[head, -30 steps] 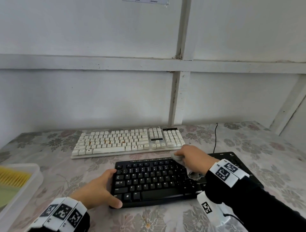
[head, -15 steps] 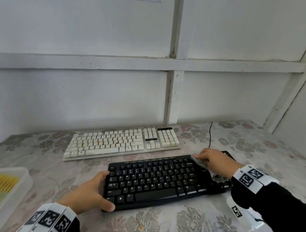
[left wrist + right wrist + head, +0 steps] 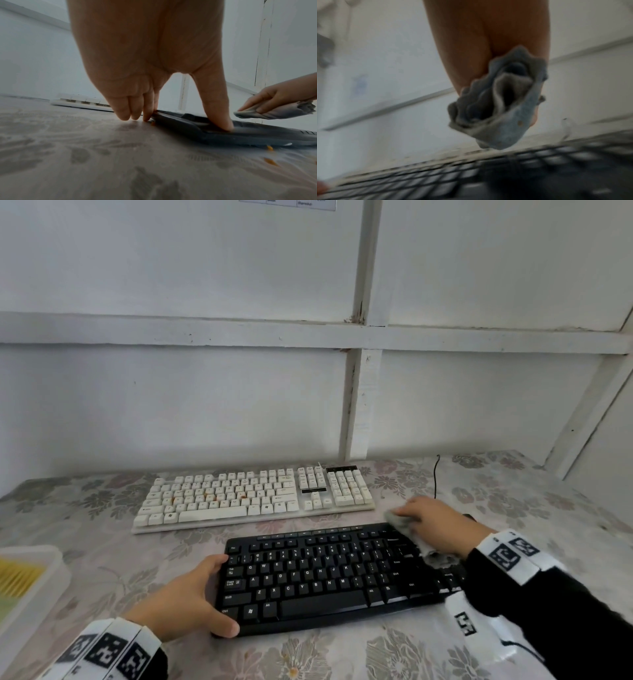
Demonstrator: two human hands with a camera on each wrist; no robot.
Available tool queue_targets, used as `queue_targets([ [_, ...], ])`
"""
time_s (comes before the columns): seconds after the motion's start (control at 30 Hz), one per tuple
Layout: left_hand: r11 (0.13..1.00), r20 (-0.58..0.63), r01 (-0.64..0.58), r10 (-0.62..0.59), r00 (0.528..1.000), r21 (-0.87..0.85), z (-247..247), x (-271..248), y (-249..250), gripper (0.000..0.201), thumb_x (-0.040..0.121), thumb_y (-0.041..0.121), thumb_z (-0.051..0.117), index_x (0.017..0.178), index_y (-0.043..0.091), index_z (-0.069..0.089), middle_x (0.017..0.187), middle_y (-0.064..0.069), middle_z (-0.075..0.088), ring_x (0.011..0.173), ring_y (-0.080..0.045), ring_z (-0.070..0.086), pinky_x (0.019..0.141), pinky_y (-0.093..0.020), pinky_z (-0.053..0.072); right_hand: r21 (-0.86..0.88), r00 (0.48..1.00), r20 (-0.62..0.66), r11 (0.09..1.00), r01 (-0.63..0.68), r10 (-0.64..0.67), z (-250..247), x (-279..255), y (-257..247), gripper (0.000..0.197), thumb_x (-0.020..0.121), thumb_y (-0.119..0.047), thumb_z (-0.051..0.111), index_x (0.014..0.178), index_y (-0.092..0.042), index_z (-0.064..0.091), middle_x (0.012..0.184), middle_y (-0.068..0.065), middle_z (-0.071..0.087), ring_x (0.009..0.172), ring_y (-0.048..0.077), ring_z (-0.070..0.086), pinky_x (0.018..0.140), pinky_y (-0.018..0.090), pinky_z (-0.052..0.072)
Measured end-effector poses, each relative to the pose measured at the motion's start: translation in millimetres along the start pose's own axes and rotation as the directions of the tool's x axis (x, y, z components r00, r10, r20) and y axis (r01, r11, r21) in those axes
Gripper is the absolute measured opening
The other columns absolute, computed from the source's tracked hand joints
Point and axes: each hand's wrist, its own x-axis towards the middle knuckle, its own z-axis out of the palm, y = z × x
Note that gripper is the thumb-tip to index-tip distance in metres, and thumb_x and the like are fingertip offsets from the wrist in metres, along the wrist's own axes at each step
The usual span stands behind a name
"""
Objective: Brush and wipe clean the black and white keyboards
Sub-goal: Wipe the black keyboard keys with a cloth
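The black keyboard (image 3: pixel 325 577) lies near me on the flowered tablecloth, with the white keyboard (image 3: pixel 253 498) behind it by the wall. My left hand (image 3: pixel 212 594) grips the black keyboard's left end, thumb at the front corner and fingers at the far corner. My right hand (image 3: pixel 421 518) holds a bunched grey cloth (image 3: pixel 399 518) at the keyboard's upper right corner. In the left wrist view the thumb presses on the black keyboard (image 3: pixel 257 134) and the cloth (image 3: pixel 274 112) hangs just above it. The right wrist view shows the cloth (image 3: pixel 501 108) over blurred black keys (image 3: pixel 436 182).
A clear plastic tray (image 3: pixel 51 570) with yellow and green things in it stands at the left edge. A black cable (image 3: pixel 435 474) runs to the wall at the back right. Orange crumbs (image 3: pixel 270 148) lie on the tablecloth beside the black keyboard.
My right hand has slid the cloth to the right along the black keyboard's top rows, from the middle to the upper right corner. The left hand has kept its hold.
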Motion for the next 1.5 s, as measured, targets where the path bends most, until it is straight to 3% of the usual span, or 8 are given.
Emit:
queue_targets([
  [0.13, 1.000, 0.002, -0.001, 0.001, 1.000, 0.006, 1, 0, 2, 0.121, 0.038, 0.036, 0.084, 0.142, 0.029, 0.024, 0.140, 0.013, 0.040, 0.123, -0.009, 0.044, 0.106, -0.031, 0.036, -0.092, 0.980, 0.110, 0.980, 0.178, -0.168, 28, 10, -41, 0.027, 0.096, -0.011, 0.044, 0.115, -0.013, 0.064, 0.116, 0.001, 0.053, 0.105, 0.018, 0.054, 0.094, 0.021, 0.040],
  [0.37, 1.000, 0.016, -0.005, 0.005, 1.000, -0.025, 0, 2, 0, 0.117, 0.040, 0.033, 0.085, 0.141, 0.029, 0.024, 0.135, 0.016, 0.043, 0.119, -0.007, 0.047, 0.104, -0.030, 0.038, -0.158, 0.987, -0.035, 0.976, 0.149, -0.157, 29, 0, 1, 0.053, 0.096, -0.051, 0.025, 0.099, -0.014, 0.062, 0.101, -0.001, 0.057, 0.087, 0.012, 0.057, 0.064, 0.012, 0.033],
  [0.5, 0.999, 0.020, -0.001, 0.002, 1.000, -0.045, 0, 4, -4, 0.118, 0.040, 0.032, 0.086, 0.141, 0.029, 0.025, 0.135, 0.016, 0.043, 0.119, -0.007, 0.047, 0.104, -0.031, 0.038, -0.200, 0.994, -0.065, 0.977, 0.070, -0.085, 17, -3, 42, 0.034, 0.100, -0.039, 0.037, 0.106, -0.022, 0.066, 0.102, -0.002, 0.057, 0.089, 0.014, 0.058, 0.083, 0.023, 0.045],
  [0.73, 1.000, 0.003, -0.001, 0.001, 1.000, -0.016, 0, 7, -9, 0.121, 0.036, 0.036, 0.087, 0.140, 0.032, 0.025, 0.137, 0.015, 0.042, 0.121, -0.009, 0.047, 0.107, -0.036, 0.036, -0.266, 0.975, -0.086, 0.938, -0.221, 0.205, -14, -11, 87, 0.047, 0.101, -0.035, 0.035, 0.101, -0.001, 0.066, 0.070, 0.003, 0.053, 0.068, 0.019, 0.061, 0.061, 0.019, 0.033],
  [0.93, 1.000, 0.017, -0.008, 0.008, 1.000, -0.020, 0, 9, -13, 0.126, 0.031, 0.040, 0.091, 0.139, 0.033, 0.025, 0.137, 0.015, 0.043, 0.122, -0.009, 0.047, 0.107, -0.036, 0.037, 0.005, 0.997, 0.069, 0.999, -0.033, 0.033, -9, -11, 10, 0.020, 0.097, -0.026, 0.048, 0.093, -0.023, 0.066, 0.086, -0.008, 0.059, 0.074, 0.011, 0.067, 0.067, 0.019, 0.053],
  [1.1, 0.999, 0.014, -0.008, 0.009, 1.000, -0.032, 1, 9, -11, 0.120, 0.037, 0.036, 0.088, 0.139, 0.033, 0.025, 0.135, 0.016, 0.043, 0.120, -0.008, 0.047, 0.106, -0.036, 0.038, -0.133, 0.984, 0.101, 0.978, 0.160, -0.148, 31, 12, -36, 0.021, 0.092, -0.006, 0.046, 0.106, -0.004, 0.062, 0.108, 0.003, 0.056, 0.098, 0.023, 0.059, 0.083, 0.023, 0.045],
  [1.23, 1.000, 0.020, -0.006, 0.006, 1.000, -0.027, 0, 8, -11, 0.127, 0.030, 0.041, 0.091, 0.139, 0.033, 0.025, 0.136, 0.017, 0.042, 0.121, -0.008, 0.047, 0.107, -0.036, 0.037, -0.181, 0.993, 0.030, 0.976, 0.118, -0.114, 37, 10, -21, 0.019, 0.095, -0.011, 0.043, 0.080, -0.014, 0.054, 0.092, 0.001, 0.051, 0.087, 0.024, 0.056, 0.071, 0.026, 0.041],
  [1.5, 0.999, 0.037, 0.005, -0.003, 0.999, -0.034, 0, 6, -8, 0.132, 0.026, 0.043, 0.092, 0.139, 0.034, 0.024, 0.135, 0.017, 0.042, 0.120, -0.008, 0.048, 0.106, -0.035, 0.038, -0.329, 0.997, -0.060, 0.942, -0.059, 0.041, 15, 7, 59, 0.014, 0.093, -0.012, 0.044, 0.086, -0.014, 0.057, 0.078, -0.004, 0.041, 0.068, 0.015, 0.050, 0.055, 0.017, 0.032],
])
